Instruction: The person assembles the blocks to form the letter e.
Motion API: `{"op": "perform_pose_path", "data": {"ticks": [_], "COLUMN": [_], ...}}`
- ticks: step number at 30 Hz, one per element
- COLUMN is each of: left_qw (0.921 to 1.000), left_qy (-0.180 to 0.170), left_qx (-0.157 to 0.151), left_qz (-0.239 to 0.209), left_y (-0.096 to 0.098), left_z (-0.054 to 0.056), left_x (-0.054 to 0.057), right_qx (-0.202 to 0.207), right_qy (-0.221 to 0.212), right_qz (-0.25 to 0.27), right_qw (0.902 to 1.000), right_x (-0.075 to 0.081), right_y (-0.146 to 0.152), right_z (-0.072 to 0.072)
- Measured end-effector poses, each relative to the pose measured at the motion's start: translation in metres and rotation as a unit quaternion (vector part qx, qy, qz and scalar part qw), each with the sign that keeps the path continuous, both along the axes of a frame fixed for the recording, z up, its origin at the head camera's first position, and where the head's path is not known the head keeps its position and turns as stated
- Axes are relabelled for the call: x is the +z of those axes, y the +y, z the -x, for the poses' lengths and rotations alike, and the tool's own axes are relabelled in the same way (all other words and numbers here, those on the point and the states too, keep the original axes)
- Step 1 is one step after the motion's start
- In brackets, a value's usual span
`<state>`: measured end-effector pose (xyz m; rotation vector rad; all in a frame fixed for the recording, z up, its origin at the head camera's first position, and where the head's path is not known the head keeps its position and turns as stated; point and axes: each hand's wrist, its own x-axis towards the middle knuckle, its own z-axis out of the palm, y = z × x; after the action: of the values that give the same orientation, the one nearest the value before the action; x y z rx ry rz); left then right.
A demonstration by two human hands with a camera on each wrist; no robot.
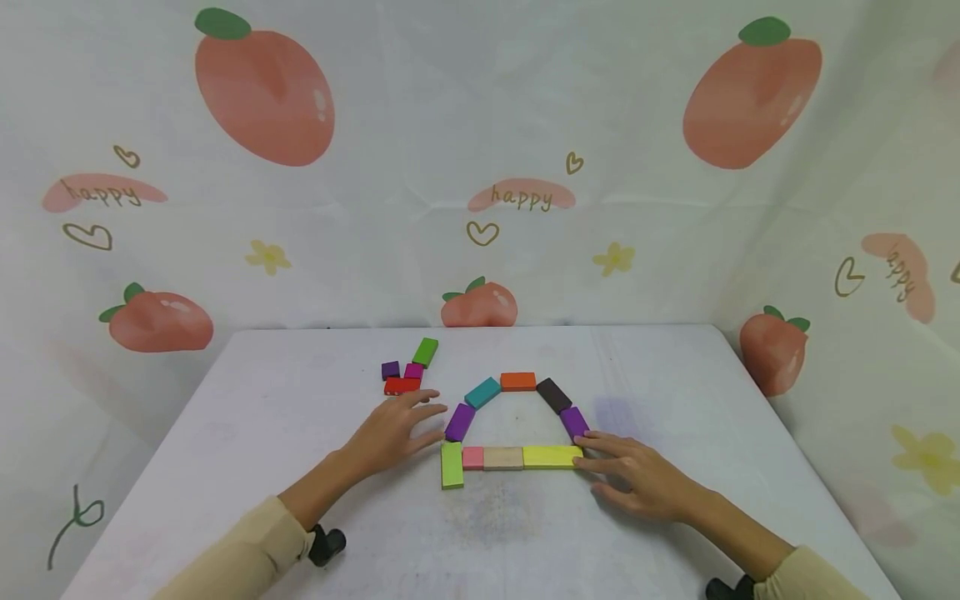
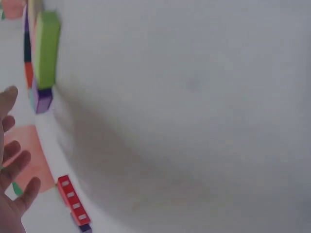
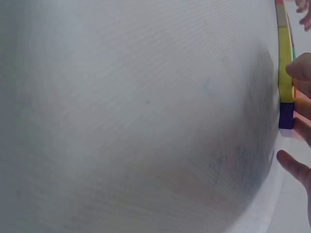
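Wooden blocks lie in an arch on the table. Its bottom row has a lime green block (image 1: 452, 465), a pink block (image 1: 472, 458), a tan block (image 1: 503, 458) and a yellow block (image 1: 552, 457). Above curve a left purple block (image 1: 460, 422), teal block (image 1: 483, 392), orange block (image 1: 518, 382), black block (image 1: 553, 396) and right purple block (image 1: 574, 422). My left hand (image 1: 393, 433), fingers spread and holding nothing, hovers beside the left purple block. The fingertips of my right hand (image 1: 641, 479) rest at the yellow block's right end and by the right purple block.
Behind my left hand sits a small cluster: a red block (image 1: 402, 386) with white marks, a dark purple cube (image 1: 390, 370), a magenta cube (image 1: 414, 371) and a green block (image 1: 425, 352). A patterned cloth (image 1: 390, 250) hangs at the white table's (image 1: 645, 367) back edge.
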<state>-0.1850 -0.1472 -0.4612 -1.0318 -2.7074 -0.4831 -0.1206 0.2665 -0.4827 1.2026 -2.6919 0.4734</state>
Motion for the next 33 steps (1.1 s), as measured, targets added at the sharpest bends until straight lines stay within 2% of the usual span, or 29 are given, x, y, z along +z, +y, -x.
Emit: {"op": "perform_pose_path", "data": {"ticks": [5,8,11,14,19,22,33], "left_qw": [0.9967,0.9901,0.9803,0.9733,0.9681,0.9686,0.9785], "left_qy": [0.011,-0.016,-0.051,-0.074,-0.111,-0.125,-0.116], "left_qx": [0.062,0.112,0.157,0.180,0.185,0.178,0.144], "left_qz": [-0.051,-0.083,-0.108,-0.122,-0.127,-0.120,-0.091], "left_y": [0.004,0.007,0.008,0.006,-0.005,-0.013,-0.029], "left_z": [0.024,0.036,0.047,0.056,0.062,0.062,0.055], "left_x": [0.005,0.007,0.007,0.005,-0.001,-0.005,-0.006], "right_qx": [-0.003,-0.006,-0.008,-0.006,-0.007,-0.009,-0.010], "right_qy": [-0.008,-0.014,-0.015,-0.013,-0.016,-0.020,-0.020], "right_qz": [-0.003,-0.007,-0.008,-0.006,-0.008,-0.008,-0.008], "right_qw": [1.0000,0.9999,0.9998,0.9999,0.9998,0.9997,0.9997], "right_x": [0.000,0.001,0.001,0.001,0.002,0.003,0.000], "right_y": [0.000,0.000,0.000,0.000,-0.001,-0.001,0.000], "right_z": [0.000,-0.001,-0.001,-0.001,-0.001,-0.001,0.000]}}
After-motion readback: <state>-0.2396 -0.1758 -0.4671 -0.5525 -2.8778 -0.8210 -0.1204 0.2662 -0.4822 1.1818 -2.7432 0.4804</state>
